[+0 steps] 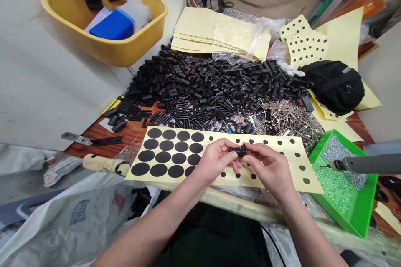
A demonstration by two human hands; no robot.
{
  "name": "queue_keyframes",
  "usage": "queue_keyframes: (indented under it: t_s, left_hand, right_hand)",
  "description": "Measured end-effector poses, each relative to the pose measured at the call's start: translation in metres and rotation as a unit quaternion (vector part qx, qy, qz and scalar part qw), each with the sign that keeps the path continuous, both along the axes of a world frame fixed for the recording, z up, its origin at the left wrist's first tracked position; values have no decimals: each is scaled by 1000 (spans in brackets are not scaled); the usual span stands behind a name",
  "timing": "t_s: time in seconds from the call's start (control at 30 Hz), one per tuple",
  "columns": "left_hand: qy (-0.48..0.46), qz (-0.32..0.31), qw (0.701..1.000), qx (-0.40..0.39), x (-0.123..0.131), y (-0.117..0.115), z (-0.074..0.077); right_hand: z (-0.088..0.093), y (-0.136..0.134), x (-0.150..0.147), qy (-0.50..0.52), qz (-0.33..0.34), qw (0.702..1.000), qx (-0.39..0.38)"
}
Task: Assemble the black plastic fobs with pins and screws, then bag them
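Observation:
Both of my hands meet over a yellow sticker sheet at the front of the bench. Between the fingers of my left hand is a small black plastic part, pinched near its left end. My right hand grips the same part at its right end, where a bit of shiny metal shows. The fingers partly hide the part, so its exact kind is unclear. Large black round stickers fill the sheet's left side; small dark spots dot its right side.
Behind the sheet lies a heap of black plastic parts, with metal pieces at its right. A green tray holds small screws; an electric screwdriver reaches over it. A yellow bin hangs upper left. A black cap lies right.

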State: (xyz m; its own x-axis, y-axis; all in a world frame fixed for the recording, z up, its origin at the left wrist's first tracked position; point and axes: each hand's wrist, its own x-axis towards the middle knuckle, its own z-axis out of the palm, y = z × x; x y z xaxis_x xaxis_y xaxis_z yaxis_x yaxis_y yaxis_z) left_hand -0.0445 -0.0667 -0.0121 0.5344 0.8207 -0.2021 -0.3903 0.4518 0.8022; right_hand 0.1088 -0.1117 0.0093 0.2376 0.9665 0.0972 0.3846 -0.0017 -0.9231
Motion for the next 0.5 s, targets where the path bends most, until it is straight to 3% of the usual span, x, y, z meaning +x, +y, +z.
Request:
queue_keyframes:
  t_s: [0.3, 0.4, 0.5]
  left_hand:
    - [43, 27, 999, 15, 4, -1, 0]
    - [47, 14, 999, 12, 3, 0, 1]
    - [39, 9, 999, 5, 2, 0, 2]
  right_hand:
    - [0, -1, -9, 127, -53, 984, -113]
    - [-4, -4, -6, 92, -32, 991, -89]
    - [-9, -5, -2, 8, -3, 1000, -17]
